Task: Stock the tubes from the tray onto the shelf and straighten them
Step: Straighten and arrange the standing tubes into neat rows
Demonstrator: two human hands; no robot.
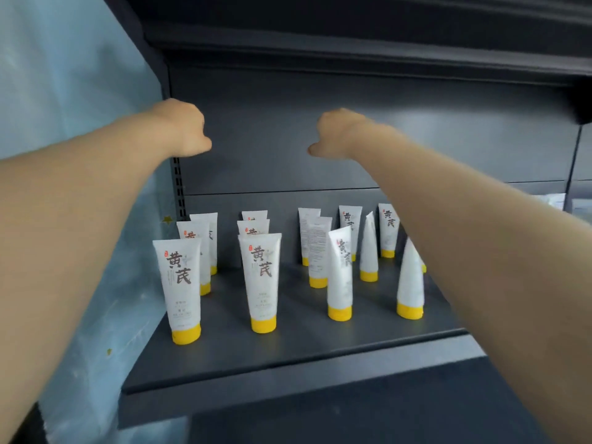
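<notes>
Several white tubes with yellow caps stand cap-down on the dark grey shelf (288,354). On the left, two tidy columns face me, led by a front-left tube (179,283) and a front-middle tube (261,277). The tubes on the right are turned at different angles, among them a twisted tube (340,270) and an edge-on tube (410,280). My left hand (181,128) and my right hand (336,131) are raised high above the tubes, near the shelf's back panel. Both show their backs with fingers curled away, and nothing is visible in either. No tray is in view.
An upper shelf (352,52) overhangs the hands. A pale blue covered wall (64,91) runs along the left side. A slotted upright post (177,184) stands at the shelf's back left corner. More shelving continues to the right (576,193).
</notes>
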